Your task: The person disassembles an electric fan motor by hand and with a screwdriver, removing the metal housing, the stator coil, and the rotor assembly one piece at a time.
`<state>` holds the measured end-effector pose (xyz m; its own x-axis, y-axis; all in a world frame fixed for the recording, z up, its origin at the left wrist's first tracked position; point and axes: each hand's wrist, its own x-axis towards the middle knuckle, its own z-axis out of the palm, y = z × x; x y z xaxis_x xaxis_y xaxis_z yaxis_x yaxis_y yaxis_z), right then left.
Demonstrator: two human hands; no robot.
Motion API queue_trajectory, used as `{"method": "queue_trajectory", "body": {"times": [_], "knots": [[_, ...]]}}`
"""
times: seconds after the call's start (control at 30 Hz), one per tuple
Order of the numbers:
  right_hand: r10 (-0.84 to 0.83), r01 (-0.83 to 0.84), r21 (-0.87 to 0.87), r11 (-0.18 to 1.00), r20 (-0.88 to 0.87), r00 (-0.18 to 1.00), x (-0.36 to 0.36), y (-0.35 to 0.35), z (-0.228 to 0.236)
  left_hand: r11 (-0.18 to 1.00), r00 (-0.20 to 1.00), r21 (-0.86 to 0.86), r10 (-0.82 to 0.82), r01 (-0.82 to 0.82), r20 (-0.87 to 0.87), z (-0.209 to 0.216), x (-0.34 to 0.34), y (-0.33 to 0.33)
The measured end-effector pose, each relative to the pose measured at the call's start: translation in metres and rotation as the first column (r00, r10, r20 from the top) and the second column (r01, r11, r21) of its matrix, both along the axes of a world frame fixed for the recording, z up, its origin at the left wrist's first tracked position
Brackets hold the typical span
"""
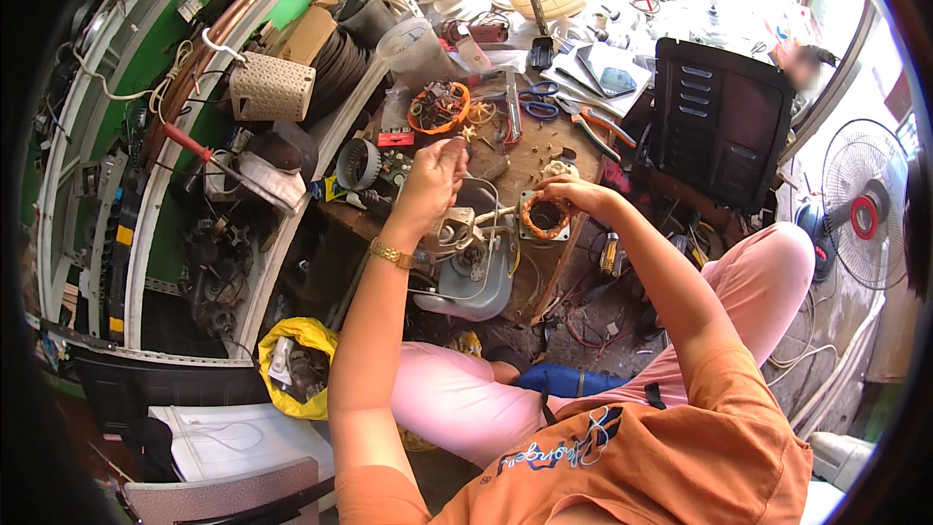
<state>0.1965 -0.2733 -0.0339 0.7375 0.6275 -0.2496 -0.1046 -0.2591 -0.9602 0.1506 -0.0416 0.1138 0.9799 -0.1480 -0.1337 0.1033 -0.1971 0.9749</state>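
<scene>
While the right hand (573,196) grips the orange wire coil (531,224) by its top edge mid-frame, the left hand (434,177), left of it, is pinched closed; whether on anything, I cannot tell. An orange bowl of wires (418,121), scissors (540,109) and pliers (591,120) crowd the upper centre; a black panel (721,126) blocks the upper right, a fan (864,217) the far right.

The wound ring (531,223) is of orange colour, and the round bowl (416,122) has also an orange rim, while the scissors (540,109) have blue handles and the wooden tabletop (546,277) is brown. The shirt (671,452) is orange with a blue and white print, the trousers (452,399) are plain pink, and the bag (275,401) is bright yellow. The box (271,87) is beige with a pattern of small holes.
</scene>
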Motion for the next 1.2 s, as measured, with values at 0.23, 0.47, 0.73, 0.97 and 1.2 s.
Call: {"method": "queue_trajectory", "body": {"times": [0.23, 0.47, 0.73, 0.97, 1.2], "knots": [[0.071, -0.063, -0.059, 0.996, 0.155, 0.985, 0.004, 0.000, -0.009, 0.952, 0.970, 0.299, -0.124, 0.057, 0.211, -0.024, 0.011, -0.010], [0.199, -0.114, -0.268, 0.957, 0.318, 0.927, 0.006, 0.000, -0.006, 0.907, 0.980, 0.422, -0.101, 0.021, 0.168, -0.024, 0.018, -0.018], [-0.502, 0.440, 0.259, 0.860, 0.588, 0.634, -0.074, 0.037, 0.059, 0.886, 0.971, 0.461, -0.069, -0.046, 0.229, -0.025, 0.014, -0.017], [-0.008, 0.085, -0.109, 0.990, 0.564, 0.826, -0.083, 0.075, 0.086, 0.908, 0.980, 0.418, -0.064, -0.021, 0.188, -0.028, 0.019, -0.010], [-0.014, -0.013, 0.270, 0.963, 0.095, 0.995, -0.075, 0.097, 0.074, 0.924, 0.950, 0.379, -0.070, -0.054, 0.305, -0.018, 0.011, -0.019]]}}
